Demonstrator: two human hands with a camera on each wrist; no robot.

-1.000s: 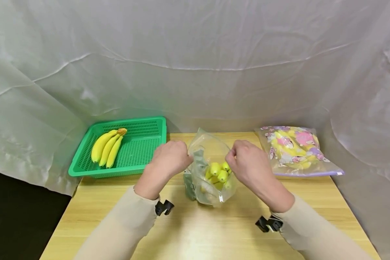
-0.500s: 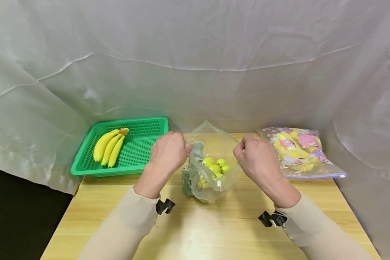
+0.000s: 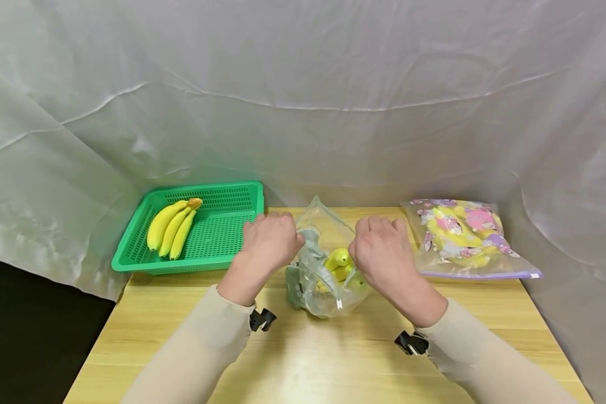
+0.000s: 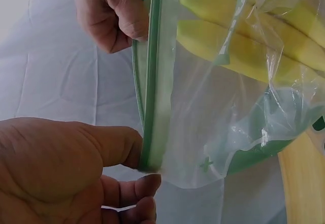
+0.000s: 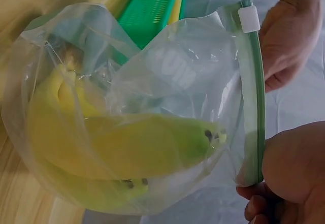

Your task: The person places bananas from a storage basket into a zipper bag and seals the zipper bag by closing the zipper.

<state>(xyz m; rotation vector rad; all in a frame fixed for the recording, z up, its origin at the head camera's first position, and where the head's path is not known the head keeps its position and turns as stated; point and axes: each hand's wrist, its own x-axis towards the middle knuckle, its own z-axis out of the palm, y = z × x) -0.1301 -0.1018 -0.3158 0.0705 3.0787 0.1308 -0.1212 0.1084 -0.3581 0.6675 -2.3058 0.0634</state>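
A clear zip bag (image 3: 317, 216) with a green zip edge (image 4: 153, 76) hangs between my two hands in the head view. My left hand (image 3: 271, 242) pinches the left end of its mouth, thumb on the zip strip in the left wrist view. At the other end, my right hand (image 3: 384, 249) grips the rim between thumb and fingers. A white slider (image 5: 249, 19) sits on the zip, and the mouth gapes a little. Inside lie several yellow bananas (image 5: 127, 145) with greenish tips, seen through the plastic. Grey-green printing covers the bag's left side.
At the left back stands a green plastic basket (image 3: 259, 210) with a bunch of bananas (image 3: 170, 229) in it. A patterned zip bag (image 3: 462, 235) with a purple edge and yellow contents lies at the right back. A grey cloth (image 3: 303, 101) walls off the table's rear.
The hands first spread slightly apart, widening the bag's mouth, then came closer together, narrowing it. The bananas inside shifted from tips-up to leaning more sideways. Basket and patterned bag stay put.
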